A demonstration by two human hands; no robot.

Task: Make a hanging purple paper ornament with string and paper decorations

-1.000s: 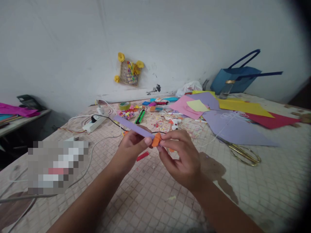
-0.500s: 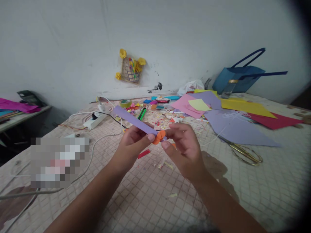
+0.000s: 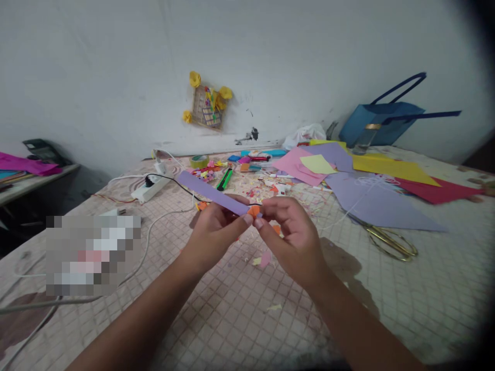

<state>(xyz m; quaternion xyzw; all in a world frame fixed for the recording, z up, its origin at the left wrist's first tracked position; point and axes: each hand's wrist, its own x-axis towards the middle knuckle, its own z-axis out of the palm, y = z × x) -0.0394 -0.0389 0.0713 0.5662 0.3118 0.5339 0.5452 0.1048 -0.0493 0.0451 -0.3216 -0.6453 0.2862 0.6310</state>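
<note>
A long purple paper strip point(image 3: 212, 193) slants up to the left, pinched near its lower right end by my left hand point(image 3: 216, 229). At that end sits a small orange paper piece point(image 3: 254, 212), partly hidden by the thumbs. My right hand point(image 3: 292, 234) closes its thumb and fingertips on the orange piece from the right. Both thumb tips are close together just below it. Beneath the hands lies a patterned tablecloth point(image 3: 232, 319) with paper scraps point(image 3: 265, 258).
Gold-handled scissors point(image 3: 390, 242) and purple sheets point(image 3: 379, 203) lie right. A green cutter point(image 3: 225, 179), tape roll point(image 3: 200, 161) and many scraps are behind the hands. A power strip point(image 3: 150, 189) with cables is left; a blue bag point(image 3: 381, 123) stands at the back right.
My right fingertips have come in nearer to my left thumb and now cover more of the orange piece. The red piece seen below the hands is no longer visible.
</note>
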